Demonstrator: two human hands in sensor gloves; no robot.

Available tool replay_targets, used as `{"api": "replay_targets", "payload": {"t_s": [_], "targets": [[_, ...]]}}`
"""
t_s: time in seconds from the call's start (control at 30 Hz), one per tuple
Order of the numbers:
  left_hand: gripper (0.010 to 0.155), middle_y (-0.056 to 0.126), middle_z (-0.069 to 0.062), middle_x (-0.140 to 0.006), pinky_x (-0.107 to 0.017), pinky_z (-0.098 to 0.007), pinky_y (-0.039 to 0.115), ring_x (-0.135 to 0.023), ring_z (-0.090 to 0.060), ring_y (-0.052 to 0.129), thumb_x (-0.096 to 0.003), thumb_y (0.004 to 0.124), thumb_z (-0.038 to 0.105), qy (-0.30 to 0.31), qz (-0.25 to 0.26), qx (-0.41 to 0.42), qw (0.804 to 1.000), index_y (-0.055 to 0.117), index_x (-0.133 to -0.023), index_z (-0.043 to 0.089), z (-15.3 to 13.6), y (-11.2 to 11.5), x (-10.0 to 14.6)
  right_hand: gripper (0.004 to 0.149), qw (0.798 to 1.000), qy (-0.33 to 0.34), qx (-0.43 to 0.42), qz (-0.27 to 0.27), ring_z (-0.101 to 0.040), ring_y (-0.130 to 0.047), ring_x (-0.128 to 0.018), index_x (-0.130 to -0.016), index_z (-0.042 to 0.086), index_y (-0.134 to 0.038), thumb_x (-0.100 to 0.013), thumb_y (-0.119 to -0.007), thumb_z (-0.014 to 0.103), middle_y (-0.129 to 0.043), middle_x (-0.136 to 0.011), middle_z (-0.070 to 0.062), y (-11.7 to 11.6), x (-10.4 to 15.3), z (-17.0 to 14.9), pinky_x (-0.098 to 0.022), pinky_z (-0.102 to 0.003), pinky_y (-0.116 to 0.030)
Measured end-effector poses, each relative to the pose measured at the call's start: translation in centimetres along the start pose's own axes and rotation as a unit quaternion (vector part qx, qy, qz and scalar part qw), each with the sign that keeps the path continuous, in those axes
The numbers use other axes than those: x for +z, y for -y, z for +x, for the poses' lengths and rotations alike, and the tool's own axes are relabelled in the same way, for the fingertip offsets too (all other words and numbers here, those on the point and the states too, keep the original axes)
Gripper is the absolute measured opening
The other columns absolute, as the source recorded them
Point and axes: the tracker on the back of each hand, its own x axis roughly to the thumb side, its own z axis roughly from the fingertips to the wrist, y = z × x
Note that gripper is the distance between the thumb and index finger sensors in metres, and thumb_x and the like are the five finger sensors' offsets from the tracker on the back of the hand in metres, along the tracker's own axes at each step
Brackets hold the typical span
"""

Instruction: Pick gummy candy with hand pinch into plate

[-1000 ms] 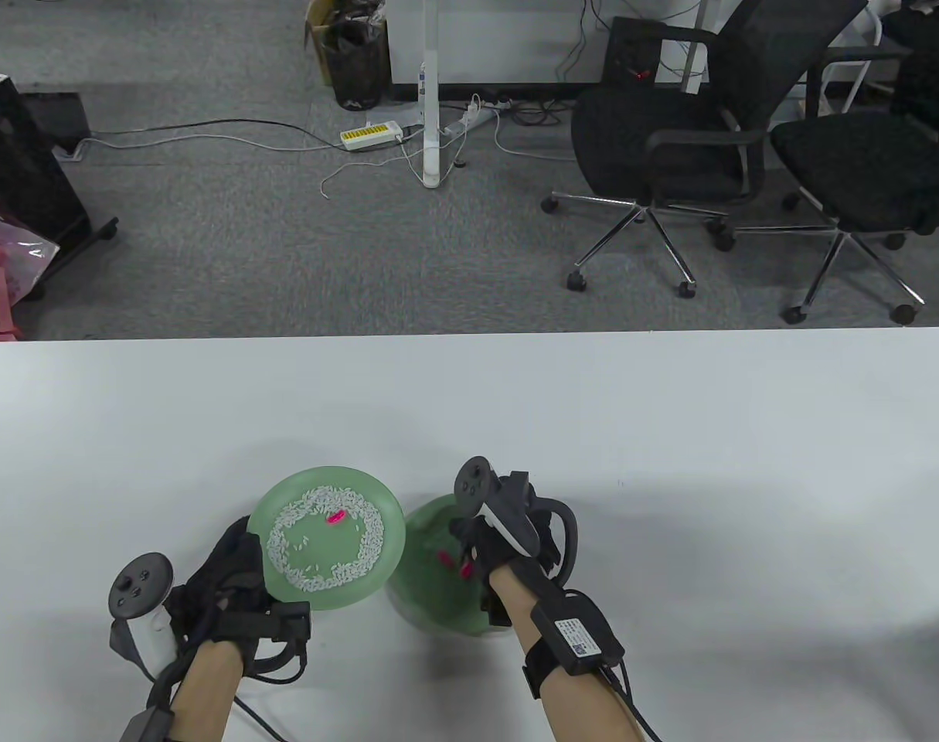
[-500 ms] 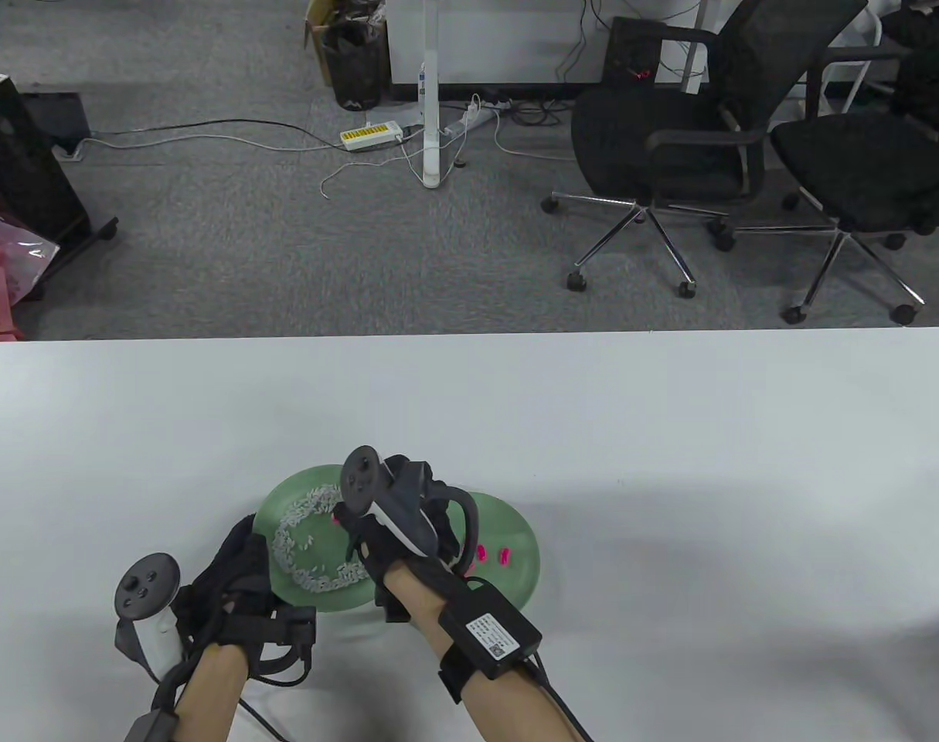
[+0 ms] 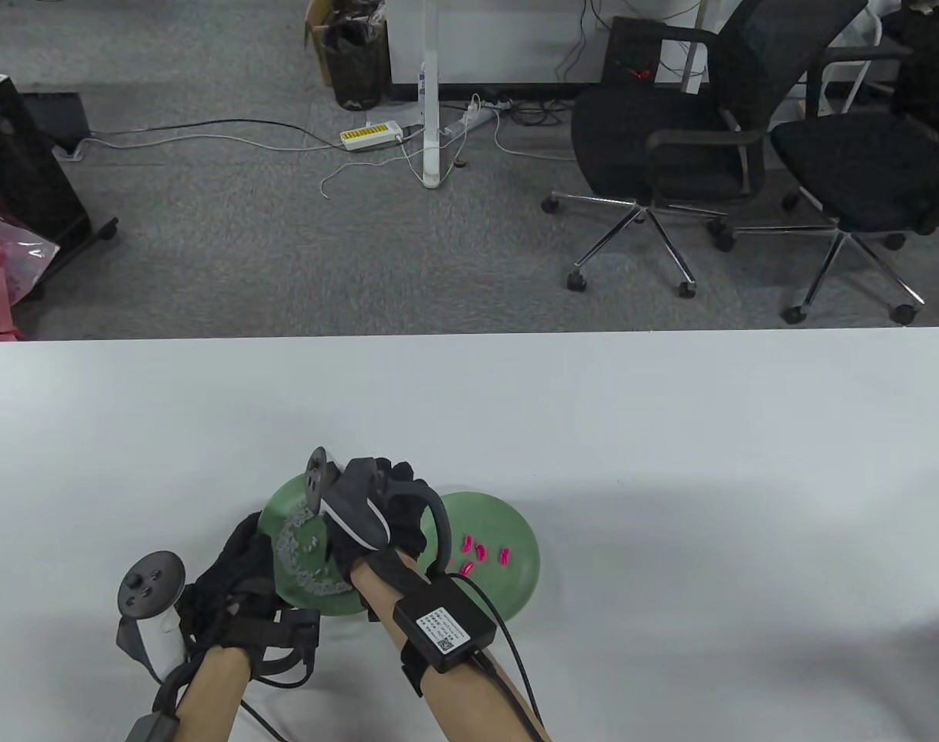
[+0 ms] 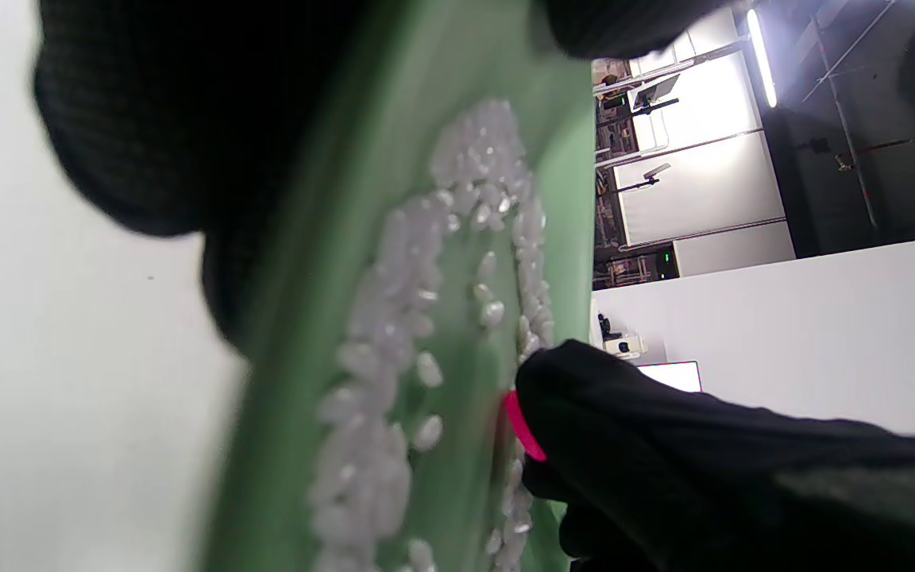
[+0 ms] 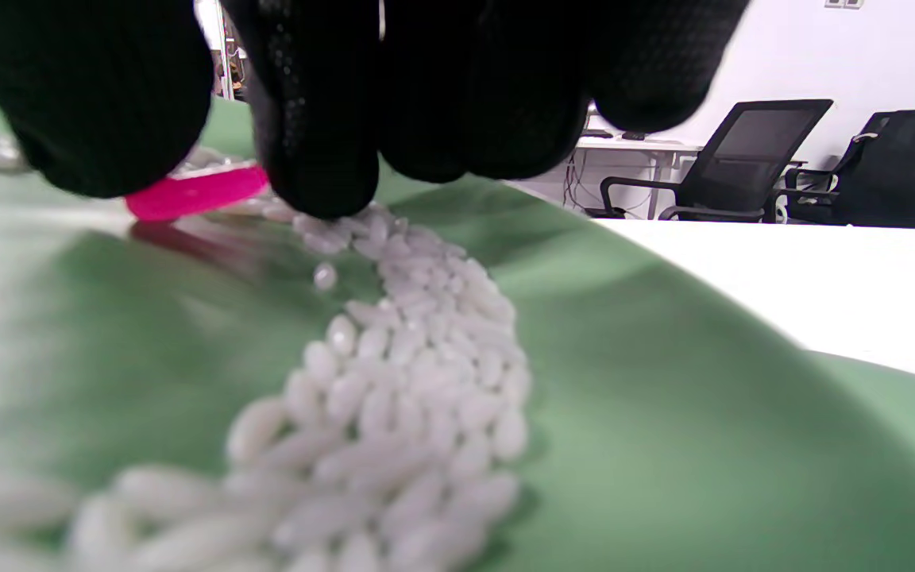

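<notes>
Fingers of the right hand are pinching a pink gummy on the rice plate; the left hand is gripping that plate's rim.

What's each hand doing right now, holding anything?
Left hand: grips the rim of the rice plate, tilting it.
Right hand: fingertips pinching the pink gummy candy on that plate.

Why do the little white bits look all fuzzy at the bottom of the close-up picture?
In the right wrist view the white rice grains nearest the camera are out of focus, and so is the bright pink gummy candy between the black gloved fingertips. The left wrist view is soft too. The table view is sharp.
</notes>
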Motion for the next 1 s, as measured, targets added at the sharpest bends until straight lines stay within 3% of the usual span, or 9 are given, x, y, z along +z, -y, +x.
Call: {"api": "replay_targets", "payload": {"t_s": [0.23, 0.4, 0.63, 0.8, 1.0], "targets": [[0.061, 0.101, -0.012, -0.075, -0.032, -0.044, 0.094, -0.037, -0.033, 0.115, -0.0458, 0.069, 0.041, -0.001, -0.002, -0.004, 1.000, 0.070, -0.103, 0.023, -0.1, 0.1, 0.0, 0.045, 1.000, 0.017, -0.022, -0.008, -0.025, -0.084, -0.072, -0.070, 0.028, -0.093, -0.032, -0.088, 0.051, -0.083, -0.084, 0.005, -0.4, 0.0, -0.2, -0.061, -0.049, -0.071], [0.060, 0.101, -0.012, -0.074, -0.031, -0.044, 0.094, -0.036, -0.033, 0.116, -0.0460, 0.069, 0.041, -0.009, -0.004, 0.008, 1.000, 0.070, -0.103, 0.022, -0.4, -0.2, -0.2, 0.041, 0.995, 0.023, -0.094, -0.010, -0.025, -0.086, -0.070, -0.067, 0.027, -0.094, -0.032, -0.088, 0.048, -0.086, -0.081, 0.005, 0.4, 0.1, -2.0, -0.059, -0.049, -0.072], [0.061, 0.101, -0.012, -0.075, -0.032, -0.045, 0.094, -0.037, -0.034, 0.115, -0.0458, 0.069, 0.041, -0.023, 0.009, 0.024, 0.999, 0.070, -0.103, 0.022, -0.8, -0.8, -0.6, 0.041, 0.986, -0.042, -0.163, -0.016, -0.025, -0.087, -0.069, -0.066, 0.026, -0.095, -0.032, -0.088, 0.048, -0.087, -0.080, 0.004, 1.0, -1.5, -10.2, -0.058, -0.049, -0.073], [0.060, 0.101, -0.012, -0.075, -0.032, -0.045, 0.094, -0.037, -0.034, 0.115, -0.0459, 0.069, 0.040, -0.023, 0.008, 0.025, 0.999, 0.070, -0.104, 0.022, -1.0, -0.8, -0.8, 0.040, 0.985, -0.106, -0.133, 0.018, -0.026, -0.087, -0.069, -0.066, 0.025, -0.096, -0.032, -0.089, 0.046, -0.087, -0.080, 0.004, -1.7, -3.1, -16.2, -0.058, -0.050, -0.073], [0.061, 0.100, -0.012, -0.076, -0.033, -0.045, 0.094, -0.038, -0.034, 0.115, -0.0460, 0.069, 0.040, -0.026, 0.004, 0.019, 0.999, 0.070, -0.104, 0.022, -1.0, -0.6, -0.9, 0.039, 0.991, -0.094, -0.082, 0.045, -0.026, -0.088, -0.068, -0.065, 0.025, -0.098, -0.033, -0.089, 0.045, -0.089, -0.079, 0.004, -4.2, -3.4, -18.6, -0.058, -0.050, -0.074]]}}
